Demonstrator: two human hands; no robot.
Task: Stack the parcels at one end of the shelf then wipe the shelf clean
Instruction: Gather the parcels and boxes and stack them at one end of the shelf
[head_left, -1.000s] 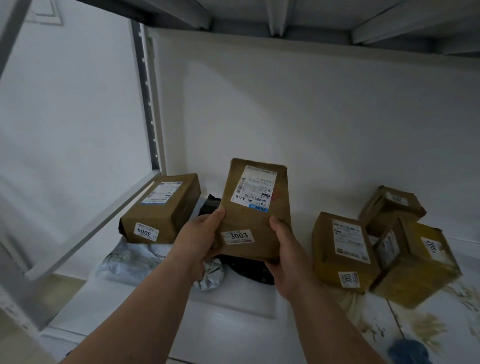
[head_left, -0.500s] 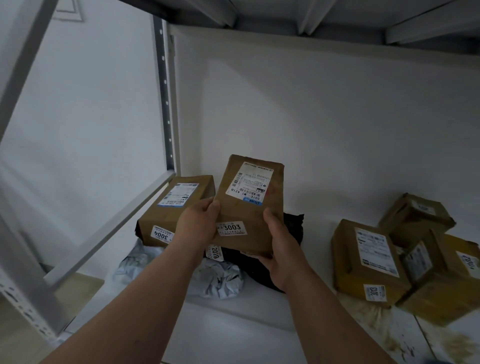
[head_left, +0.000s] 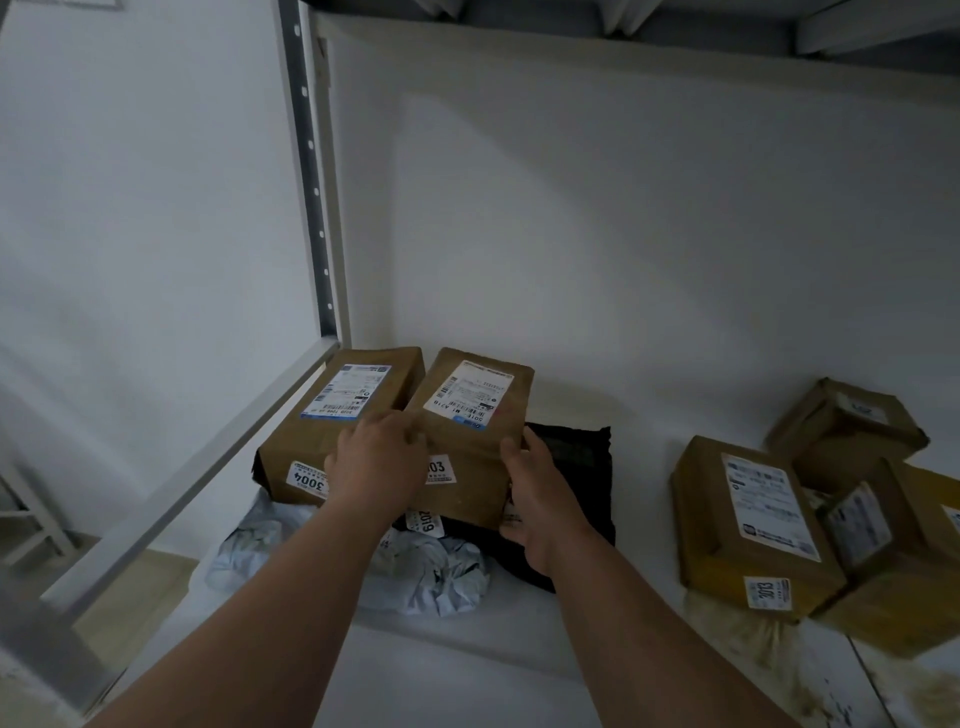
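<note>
I hold a brown parcel labelled 3003 (head_left: 470, 431) with both hands at the left end of the white shelf (head_left: 467, 670). My left hand (head_left: 376, 465) grips its left edge and my right hand (head_left: 540, 499) grips its right edge. The parcel lies right beside the brown parcel labelled 3004 (head_left: 337, 415), over a black soft bag (head_left: 576, 467) and a crumpled grey mailer bag (head_left: 431, 571). Whether it rests on the bags or hangs just above them I cannot tell. At the right end lie the brown parcel labelled 3013 (head_left: 748, 525) and other brown parcels (head_left: 852, 431).
A metal upright (head_left: 311, 171) and a slanted rail (head_left: 202, 473) bound the shelf on the left. The white back wall (head_left: 623, 234) stands close behind the parcels. Brownish dirt stains (head_left: 753, 654) mark the shelf at the right. The upper shelf hangs overhead.
Both hands have carried the 3003 parcel leftward and down, from upright in the air to lying next to the 3004 parcel over the bags. The view has swung left.
</note>
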